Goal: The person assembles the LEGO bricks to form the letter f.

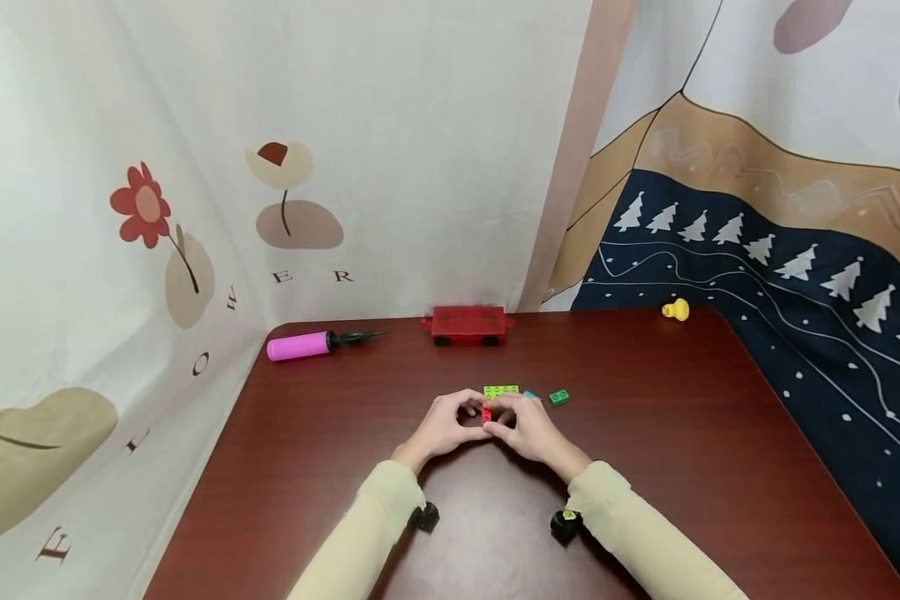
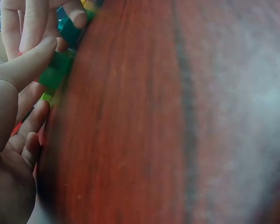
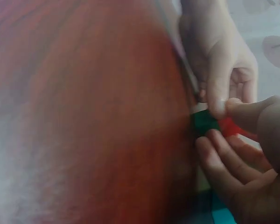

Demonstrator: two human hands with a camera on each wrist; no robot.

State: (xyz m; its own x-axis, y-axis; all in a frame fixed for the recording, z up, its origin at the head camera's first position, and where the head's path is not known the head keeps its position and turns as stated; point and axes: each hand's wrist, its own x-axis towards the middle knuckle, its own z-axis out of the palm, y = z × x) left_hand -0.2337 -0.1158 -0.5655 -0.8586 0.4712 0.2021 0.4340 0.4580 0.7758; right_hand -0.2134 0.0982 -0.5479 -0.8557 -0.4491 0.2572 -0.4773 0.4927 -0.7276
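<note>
In the head view both hands meet over the table, thumbs and fingers closed around a small red toy brick (image 1: 487,414). My left hand (image 1: 446,423) pinches it from the left, my right hand (image 1: 528,427) from the right. The right wrist view shows a dark green brick (image 3: 205,122) against the red brick (image 3: 229,125), both between the fingertips. From the left wrist, this green brick (image 2: 56,71) appears under the thumb. Just beyond the hands lie a lime green brick (image 1: 501,390), a partly hidden blue brick (image 1: 531,396) and a separate green brick (image 1: 558,397).
At the back of the brown table (image 1: 307,467) stands a see-through red toy wagon (image 1: 468,323). A pink hand pump (image 1: 300,346) with a black nozzle lies at the back left, a yellow knob-shaped piece (image 1: 676,309) at the back right. Printed cloth hangs behind.
</note>
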